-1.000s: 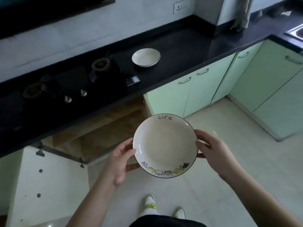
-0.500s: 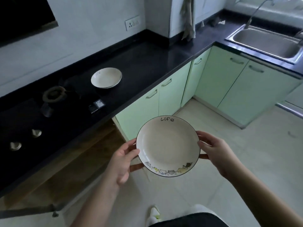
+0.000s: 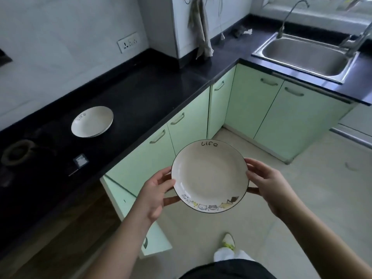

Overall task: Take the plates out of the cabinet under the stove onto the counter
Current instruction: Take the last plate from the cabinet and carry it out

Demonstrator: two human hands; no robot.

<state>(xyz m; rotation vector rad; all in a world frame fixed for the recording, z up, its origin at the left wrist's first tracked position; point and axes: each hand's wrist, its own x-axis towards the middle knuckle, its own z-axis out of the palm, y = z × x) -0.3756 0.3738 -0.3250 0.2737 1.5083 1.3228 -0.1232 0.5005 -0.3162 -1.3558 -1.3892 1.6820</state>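
Above the kitchen floor [image 3: 302, 198], left hand [image 3: 155, 195] and right hand [image 3: 269, 183] each pinch the plate [image 3: 209, 176] rim, level, likely for carrying to the tabletop [image 3: 141, 101] at left.

Two white plates are shown: one plate [image 3: 209, 176] at lower centre of the frame, one plate [image 3: 92, 121] at left on the black desk [image 3: 151, 93]. Two hands are counted, the left hand [image 3: 154, 196] and the right hand [image 3: 269, 183]. One sink [image 3: 304, 55] and two taps [image 3: 289, 15] are seen at upper right. One wall socket [image 3: 128, 42] is seen at upper left. Six closed green cabinet doors [image 3: 247, 109] are counted, each with one handle.
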